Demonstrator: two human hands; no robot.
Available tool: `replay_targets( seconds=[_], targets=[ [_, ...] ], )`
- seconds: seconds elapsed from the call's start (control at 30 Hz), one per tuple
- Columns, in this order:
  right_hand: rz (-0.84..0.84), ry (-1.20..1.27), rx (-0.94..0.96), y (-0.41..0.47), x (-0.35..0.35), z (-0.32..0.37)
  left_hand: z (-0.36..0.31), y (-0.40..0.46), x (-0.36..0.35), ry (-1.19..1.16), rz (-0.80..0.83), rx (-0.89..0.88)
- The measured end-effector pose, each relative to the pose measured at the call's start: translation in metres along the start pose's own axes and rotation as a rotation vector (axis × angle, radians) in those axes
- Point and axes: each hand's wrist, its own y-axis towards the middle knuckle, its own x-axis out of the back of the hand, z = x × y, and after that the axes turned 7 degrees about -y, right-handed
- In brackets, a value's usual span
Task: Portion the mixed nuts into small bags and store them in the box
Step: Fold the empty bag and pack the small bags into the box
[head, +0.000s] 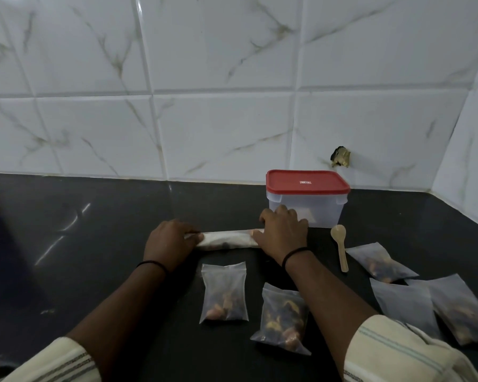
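Observation:
A large clear bag (226,239), rolled into a long tube with a few nuts showing inside, lies across the black counter (94,244). My left hand (167,244) grips its left end and my right hand (283,232) grips its right end. Just behind my right hand stands the clear plastic box (323,208) with its red lid (307,181) on. Several small zip bags of mixed nuts lie flat on the counter: two near the middle (223,293) (283,318) and others at the right (381,264) (458,310).
A small wooden spoon (340,245) lies to the right of my right hand. A white marble-pattern tiled wall (232,106) bounds the counter at the back and right. A dark chipped hole (340,156) marks the wall above the box.

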Motion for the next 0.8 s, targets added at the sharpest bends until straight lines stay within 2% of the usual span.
replay_targets(
  seconds=[0.07, 0.17, 0.27, 0.33, 0.43, 0.63, 0.8],
  targets=[
    [-0.063, -0.013, 0.078, 0.000, -0.001, 0.001, 0.001, -0.001, -0.001, 0.002, -0.018, -0.008],
    [-0.129, 0.015, 0.319, -0.002, -0.002, 0.008, 0.003, -0.002, -0.002, 0.008, -0.024, -0.016],
    [-0.001, 0.097, 0.457, -0.008, 0.002, 0.014, 0.004, -0.004, -0.003, -0.008, -0.042, -0.037],
    [0.085, 0.100, 0.470, -0.008, 0.003, 0.015, 0.005, -0.005, -0.003, -0.001, -0.060, -0.059],
    [0.124, 0.135, 0.417, -0.009, 0.006, 0.015, 0.003, -0.007, -0.003, -0.015, -0.086, -0.099],
    [0.117, 0.282, 0.349, -0.012, 0.013, 0.016, -0.005, -0.013, -0.003, 0.053, -0.189, -0.119],
    [0.120, 0.280, 0.304, -0.018, 0.021, 0.018, -0.013, -0.021, 0.001, 0.115, -0.239, -0.146]
  ],
)
